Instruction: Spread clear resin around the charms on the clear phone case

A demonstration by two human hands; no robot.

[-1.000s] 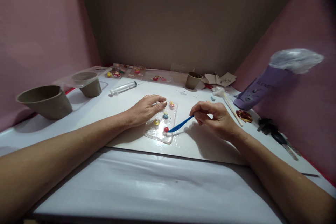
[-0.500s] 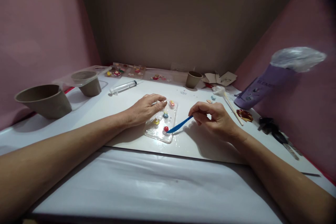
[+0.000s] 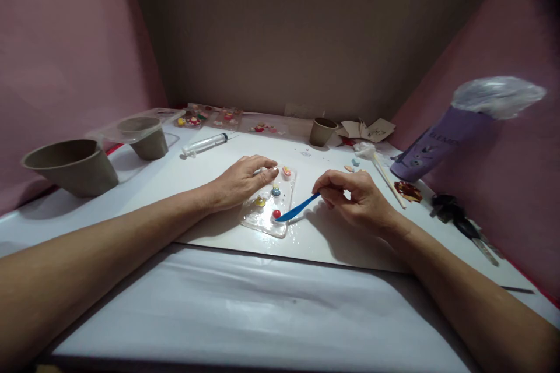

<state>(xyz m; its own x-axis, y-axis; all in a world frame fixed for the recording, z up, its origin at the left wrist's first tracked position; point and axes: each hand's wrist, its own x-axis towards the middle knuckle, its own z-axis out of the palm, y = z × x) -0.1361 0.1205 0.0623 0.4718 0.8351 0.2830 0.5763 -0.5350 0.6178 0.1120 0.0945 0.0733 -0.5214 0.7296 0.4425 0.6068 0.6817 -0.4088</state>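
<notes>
A clear phone case (image 3: 265, 224) lies flat on the white board, glossy and dotted with small charms. My left hand (image 3: 245, 182) holds its upper left edge, with thumb and forefinger at the top corner. In my right hand (image 3: 352, 195) a blue plastic knife (image 3: 298, 210) is pinched by its handle end. Its tip reaches the case beside a round red charm (image 3: 276, 214), and I cannot tell whether they touch. A blue charm (image 3: 275, 191), a yellow charm (image 3: 259, 201) and a pink oblong charm (image 3: 286, 171) also sit on the case.
A syringe (image 3: 205, 145) lies behind my left hand. Brown cups (image 3: 72, 172) stand at left, another cup (image 3: 322, 133) at the back. Bags of charms (image 3: 192, 118) line the rear edge. At right are a wooden stick (image 3: 388, 182), a purple container (image 3: 437, 143) and black-handled tools (image 3: 464, 226).
The blue knife's tip has shifted very slightly left, beneath the red charm. My left hand stays in place on the case.
</notes>
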